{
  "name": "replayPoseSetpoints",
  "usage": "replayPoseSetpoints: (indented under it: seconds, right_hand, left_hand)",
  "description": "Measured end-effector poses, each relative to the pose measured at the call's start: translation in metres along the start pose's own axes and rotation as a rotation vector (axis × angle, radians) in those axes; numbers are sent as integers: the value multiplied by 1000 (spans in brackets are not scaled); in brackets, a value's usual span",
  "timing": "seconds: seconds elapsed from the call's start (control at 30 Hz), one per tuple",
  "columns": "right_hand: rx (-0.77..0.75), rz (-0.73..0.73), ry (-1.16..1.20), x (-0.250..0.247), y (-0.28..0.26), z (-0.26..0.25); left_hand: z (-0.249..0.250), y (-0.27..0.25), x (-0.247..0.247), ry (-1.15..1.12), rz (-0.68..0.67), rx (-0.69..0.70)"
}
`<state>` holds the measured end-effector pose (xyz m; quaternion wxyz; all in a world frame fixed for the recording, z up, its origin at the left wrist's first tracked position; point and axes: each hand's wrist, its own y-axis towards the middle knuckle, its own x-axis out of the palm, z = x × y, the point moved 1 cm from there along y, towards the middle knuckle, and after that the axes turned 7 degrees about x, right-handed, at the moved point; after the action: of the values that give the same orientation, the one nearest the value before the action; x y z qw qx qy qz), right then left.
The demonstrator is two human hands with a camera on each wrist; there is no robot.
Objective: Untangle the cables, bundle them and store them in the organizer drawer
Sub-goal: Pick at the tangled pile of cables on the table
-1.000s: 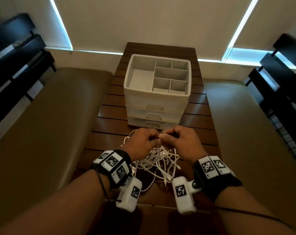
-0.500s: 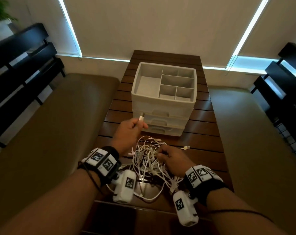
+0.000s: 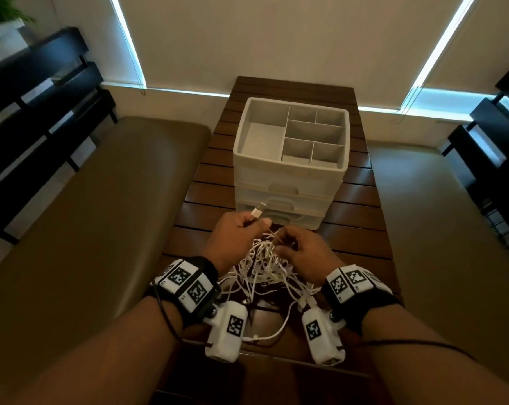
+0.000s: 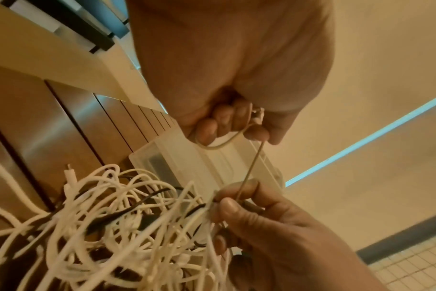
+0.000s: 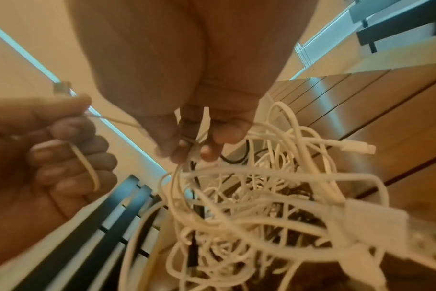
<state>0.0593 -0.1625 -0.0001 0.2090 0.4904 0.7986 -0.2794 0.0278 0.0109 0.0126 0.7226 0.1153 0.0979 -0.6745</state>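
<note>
A tangle of white cables (image 3: 265, 267) with a few black strands hangs between my hands above the slatted wooden table (image 3: 206, 182). My left hand (image 3: 241, 229) grips one white cable near its USB plug (image 3: 257, 212), which sticks up past the thumb. In the left wrist view that cable (image 4: 251, 167) runs taut down to my right hand (image 4: 239, 204). My right hand (image 3: 297, 247) pinches strands at the top of the tangle (image 5: 249, 196). Behind stands the white organizer (image 3: 288, 176) with its compartmented top tray and closed drawers.
Brown padded benches (image 3: 86, 229) flank the table on both sides. Dark slatted chairs (image 3: 37, 112) stand at the far left and far right. A loose cable loop (image 3: 270, 334) lies on the table near its front edge.
My left hand first pulled the plug end up and away toward the organizer, then came back beside my right hand, which rose with the tangle from the table.
</note>
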Motion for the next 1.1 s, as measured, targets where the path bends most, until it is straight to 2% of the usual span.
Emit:
replayPoseSetpoints:
  seconds: [0.07,0.17,0.23,0.27,0.37,0.43,0.5,0.57,0.63,0.67,0.77,0.83,0.9,1.0,1.03,1.1]
  right_hand:
    - [-5,61,90,-9,1,-4]
    - [-2,78,322,-20,2,-11]
    - [12,78,348,-18,4,-12]
    - [20,78,331,-16,5,-13]
    - [-6,128,302,-11,4,-15]
    - [-1,185,418,-10,-1,-13]
    - [77,155,474,-4,-6,-3]
    - [163,26,199,7,-11,8]
    - [136,-48,-132,15,-11,21]
    - [166,-41,-187,15,-8,29]
    - [357,42,-69,5,-1,57]
    - [381,82,-110,-2,3,65]
    - [335,104,-183,-7,0,56]
    - [60,147,-92,-4,-4,27]
    - [-14,119,-25,-1,-4,15]
    - [-47,25,97,7,1,2]
  left_hand:
    - [-2,3,-6,82,28,30]
    - [1,4,-14,395,55,129]
    - [7,3,-12,290,54,146]
    - [12,3,-8,239,4,135]
    - [20,4,8,421,-241,135]
    - [21,7,9,351,-226,94]
    - [23,12,5,189,-135,59]
    - [26,15,1,162,-99,60]
    - [28,18,-2,179,-99,83]
    - [28,20,-7,170,-64,77]
    - [25,24,-26,204,90,94]
    - [22,24,-33,269,117,112]
    - [16,23,-34,268,112,88]
    - [14,21,-23,226,-80,45]
    - [16,21,-18,213,-147,46]
    - [25,19,-10,138,-219,56]
